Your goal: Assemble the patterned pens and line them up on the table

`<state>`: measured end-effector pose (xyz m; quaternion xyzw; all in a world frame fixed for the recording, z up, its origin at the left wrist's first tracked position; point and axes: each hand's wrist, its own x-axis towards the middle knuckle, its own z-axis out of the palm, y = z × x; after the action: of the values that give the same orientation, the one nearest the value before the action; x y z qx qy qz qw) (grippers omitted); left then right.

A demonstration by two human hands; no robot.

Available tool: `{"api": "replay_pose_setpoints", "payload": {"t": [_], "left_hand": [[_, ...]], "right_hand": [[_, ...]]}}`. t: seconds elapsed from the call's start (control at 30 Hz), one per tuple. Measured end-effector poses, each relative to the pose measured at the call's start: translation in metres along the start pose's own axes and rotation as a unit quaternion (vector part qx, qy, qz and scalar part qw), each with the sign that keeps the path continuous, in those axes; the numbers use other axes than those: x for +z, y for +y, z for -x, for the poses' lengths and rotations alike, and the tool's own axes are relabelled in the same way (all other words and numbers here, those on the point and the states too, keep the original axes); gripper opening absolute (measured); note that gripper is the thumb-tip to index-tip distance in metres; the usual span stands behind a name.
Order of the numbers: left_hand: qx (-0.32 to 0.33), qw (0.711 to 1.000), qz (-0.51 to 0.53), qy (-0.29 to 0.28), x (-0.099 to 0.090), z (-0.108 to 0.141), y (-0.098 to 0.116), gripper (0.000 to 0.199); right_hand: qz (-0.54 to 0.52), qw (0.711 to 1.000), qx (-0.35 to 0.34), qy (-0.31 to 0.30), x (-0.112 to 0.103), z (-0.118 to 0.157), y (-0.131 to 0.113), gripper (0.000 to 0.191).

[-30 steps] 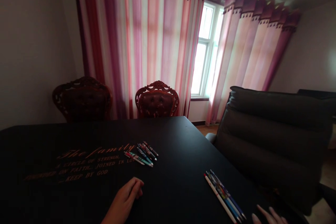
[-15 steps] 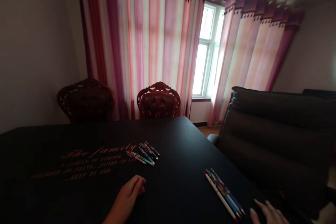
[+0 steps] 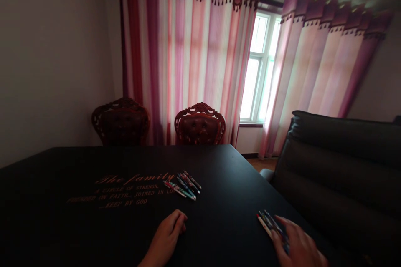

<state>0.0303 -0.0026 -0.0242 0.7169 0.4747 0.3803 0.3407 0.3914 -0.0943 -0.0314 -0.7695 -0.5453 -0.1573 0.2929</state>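
My left hand rests on the black table in a loose fist, and nothing shows in its fingers. My right hand lies over a small group of pens at the right, its thumb and fingers apart on either side of them. Of that group, a white pen with a red end and some darker patterned pens show; their lower parts are hidden under the hand. Beyond my left hand lies a second pile of several patterned pens, some dark, some green and red.
The black table bears printed lettering on its left part. Two carved wooden chairs, a left one and a middle one, stand behind its far edge. A dark leather armchair is close on the right.
My right hand has moved left and forward over the right-hand pens. My left hand keeps its fist. The whole view has shifted, so the scene sits farther right.
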Motion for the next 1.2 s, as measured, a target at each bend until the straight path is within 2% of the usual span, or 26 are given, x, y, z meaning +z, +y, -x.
{"api": "replay_pose_setpoints", "payload": {"t": [0.07, 0.17, 0.23, 0.3, 0.4, 0.57, 0.9, 1.0, 1.2], "left_hand": [[0.001, 1.000, -0.001, 0.001, 0.000, 0.000, 0.001, 0.039], [0.003, 1.000, -0.004, -0.002, -0.001, 0.001, 0.003, 0.038], [0.008, 1.000, -0.004, -0.007, -0.001, 0.001, 0.003, 0.037], [0.016, 1.000, -0.006, -0.008, 0.000, 0.001, 0.002, 0.036], [0.026, 1.000, -0.017, -0.006, 0.001, 0.001, 0.000, 0.036], [0.017, 0.999, -0.030, -0.007, 0.003, -0.002, -0.003, 0.037], [0.007, 0.999, -0.040, -0.016, 0.007, -0.007, -0.012, 0.040], [0.012, 0.999, -0.038, -0.018, 0.009, -0.009, -0.018, 0.040], [0.021, 0.999, -0.022, 0.027, 0.008, -0.008, -0.019, 0.036]], "right_hand": [[-0.054, 0.995, -0.073, -0.032, 0.004, -0.007, -0.058, 0.037], [-0.126, 0.968, -0.186, -0.106, 0.014, -0.011, -0.134, 0.036], [-0.141, 0.954, -0.225, -0.137, 0.025, -0.013, -0.167, 0.040], [-0.135, 0.947, -0.248, -0.154, 0.040, -0.016, -0.186, 0.045], [-0.124, 0.944, -0.260, -0.163, 0.065, -0.023, -0.202, 0.048], [-0.130, 0.951, -0.244, -0.142, 0.091, -0.030, -0.217, 0.035], [-0.140, 0.944, -0.276, -0.110, 0.104, -0.046, -0.246, 0.020], [-0.171, 0.939, -0.281, -0.102, 0.109, -0.046, -0.246, 0.021], [-0.233, 0.934, -0.256, -0.087, 0.101, -0.042, -0.238, 0.017]]}}
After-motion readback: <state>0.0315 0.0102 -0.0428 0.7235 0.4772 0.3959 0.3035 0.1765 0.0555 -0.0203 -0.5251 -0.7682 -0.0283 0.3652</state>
